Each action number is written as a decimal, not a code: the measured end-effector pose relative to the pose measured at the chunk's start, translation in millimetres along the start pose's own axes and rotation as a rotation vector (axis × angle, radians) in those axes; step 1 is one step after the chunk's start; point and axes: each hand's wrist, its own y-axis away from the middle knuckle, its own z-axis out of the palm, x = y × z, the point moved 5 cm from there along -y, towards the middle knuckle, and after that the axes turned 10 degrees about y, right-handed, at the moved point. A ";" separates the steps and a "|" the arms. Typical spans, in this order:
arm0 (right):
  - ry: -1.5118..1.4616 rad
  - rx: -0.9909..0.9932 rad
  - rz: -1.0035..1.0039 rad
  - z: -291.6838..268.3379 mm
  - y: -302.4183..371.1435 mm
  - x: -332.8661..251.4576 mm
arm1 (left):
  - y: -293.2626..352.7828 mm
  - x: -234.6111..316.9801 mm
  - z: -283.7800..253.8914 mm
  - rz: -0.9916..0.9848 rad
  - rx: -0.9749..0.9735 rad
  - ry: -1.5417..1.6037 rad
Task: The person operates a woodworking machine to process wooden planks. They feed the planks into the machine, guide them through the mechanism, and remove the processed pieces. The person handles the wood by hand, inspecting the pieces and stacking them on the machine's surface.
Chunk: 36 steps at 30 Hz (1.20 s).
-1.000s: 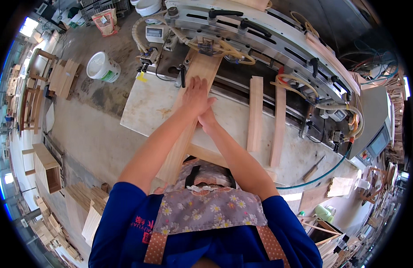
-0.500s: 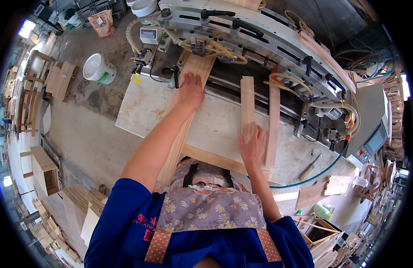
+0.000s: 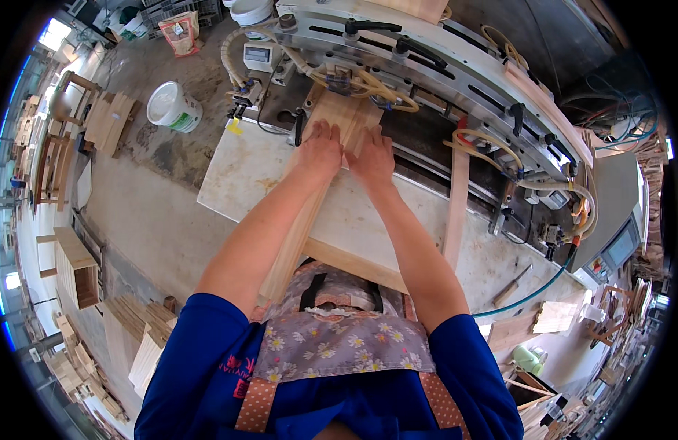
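Note:
A long pale wooden board [image 3: 295,238] runs from beside my apron up under the clamping machine [image 3: 397,51]. My left hand [image 3: 320,152] lies over it near the machine's edge, fingers extended and pressed down. Close beside it, my right hand [image 3: 370,156] grips a shorter wooden strip [image 3: 366,116], which lies against the board's right side. The hands nearly touch, and they hide part of the seam between the pieces. Another narrow strip [image 3: 457,198] rests farther right on the white worktable [image 3: 240,172].
A wooden rail [image 3: 357,265] lies along the table's near edge. To the right are a knife-like tool [image 3: 513,286], a teal hose [image 3: 533,299] and a control box [image 3: 610,242] with a screen. A white bucket [image 3: 174,107] stands on the floor at left.
My right hand has moved left and forward with the shorter strip, bringing it beside the long board. My left hand stays on the board. The view has shifted slightly.

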 end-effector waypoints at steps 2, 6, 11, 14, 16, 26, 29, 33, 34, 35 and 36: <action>-0.003 0.006 -0.033 -1.0 8.5 -4.2 | 0.4 -5.6 1.1 -0.027 -0.013 -0.016; 0.034 -0.048 -0.195 -6.9 20.7 1.6 | -2.1 -8.8 9.8 -0.056 -0.031 -0.065; 0.159 -0.006 -0.260 3.8 -10.0 18.3 | -4.0 -6.8 12.3 -0.053 -0.073 -0.095; 0.160 0.049 -0.279 1.3 -10.4 16.9 | -5.2 -7.8 13.4 -0.052 -0.083 -0.122; 0.177 0.043 -0.243 2.2 -8.4 19.8 | -6.3 -4.2 11.4 -0.041 -0.091 -0.115; -0.987 -0.473 0.397 89.4 74.8 -8.6 | -1.2 -6.4 10.0 -0.053 0.016 -0.039; -1.372 -0.651 0.636 77.8 78.6 -52.1 | 9.6 -14.2 -0.7 -0.091 -0.049 0.136; -1.345 -0.559 0.685 95.9 63.8 -51.7 | 76.4 -28.1 -33.1 -0.108 0.052 0.504; -1.310 -0.555 0.666 98.6 61.9 -51.0 | 100.3 -38.1 -40.2 -0.223 0.247 0.351; -1.321 -0.526 0.660 102.4 61.6 -50.5 | 121.0 -47.6 -43.5 -0.336 0.439 0.199; -1.328 -0.502 0.650 104.9 61.3 -50.7 | 130.7 -60.5 -32.0 -0.456 0.345 0.274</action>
